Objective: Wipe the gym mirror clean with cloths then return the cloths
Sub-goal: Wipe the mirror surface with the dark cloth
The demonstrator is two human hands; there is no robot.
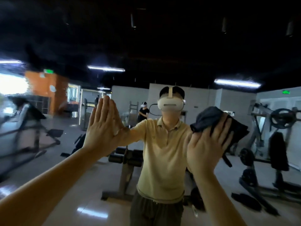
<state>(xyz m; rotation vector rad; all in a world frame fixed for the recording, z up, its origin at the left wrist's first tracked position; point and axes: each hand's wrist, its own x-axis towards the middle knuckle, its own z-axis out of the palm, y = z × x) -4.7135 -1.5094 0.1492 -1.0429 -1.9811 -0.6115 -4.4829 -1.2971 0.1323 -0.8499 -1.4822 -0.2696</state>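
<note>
Cloth (206,119) dark, crumpled (corner hanging), under right hand (210,147) on mirror (146,46).

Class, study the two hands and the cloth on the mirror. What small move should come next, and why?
Probably sweep the right hand with the dark cloth sideways across the mirror, towards the left hand. The cloth is already pressed on the glass under spread fingers, the left hand lies bare and flat on it, and the glass far left looks streaky.

The glossy pale floor (78,185) carries a weight bench (126,168) at centre, a plate-loaded machine (267,141) right, blurred equipment (21,128) left.
</note>
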